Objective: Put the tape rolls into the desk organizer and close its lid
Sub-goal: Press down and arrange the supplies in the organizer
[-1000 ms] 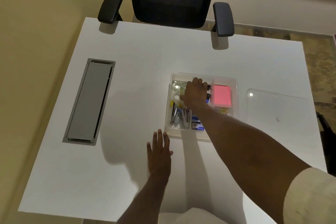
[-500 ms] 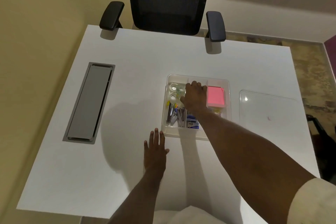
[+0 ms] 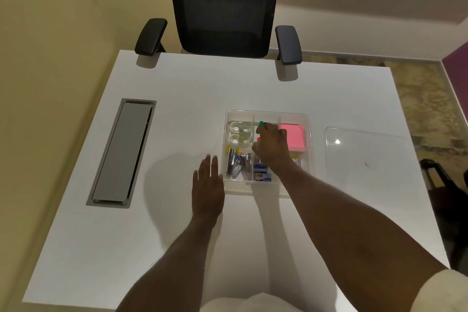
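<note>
The clear desk organizer (image 3: 309, 119) sits mid-table, uncovered. Two clear tape rolls (image 3: 238, 132) lie in its far-left compartment. My right hand (image 3: 272, 145) reaches into the far-middle compartment, fingers curled down around small green and red pieces (image 3: 261, 123); I cannot tell what they are. My left hand (image 3: 208, 186) rests flat on the table, just left of the organizer's near corner, holding nothing. The transparent lid (image 3: 364, 152) lies flat on the table to the organizer's right.
Pink sticky notes (image 3: 295, 138) fill the far-right compartment; staplers, clips and blue staple boxes (image 3: 262, 172) fill the near ones. A grey cable hatch (image 3: 121, 152) is set into the table at left. A black office chair (image 3: 224, 7) stands at the far edge.
My right hand has curled tighter inside the middle compartment, and green and red pieces now show at its fingers. The left hand has stayed flat beside the organizer. The camera has tilted slightly.
</note>
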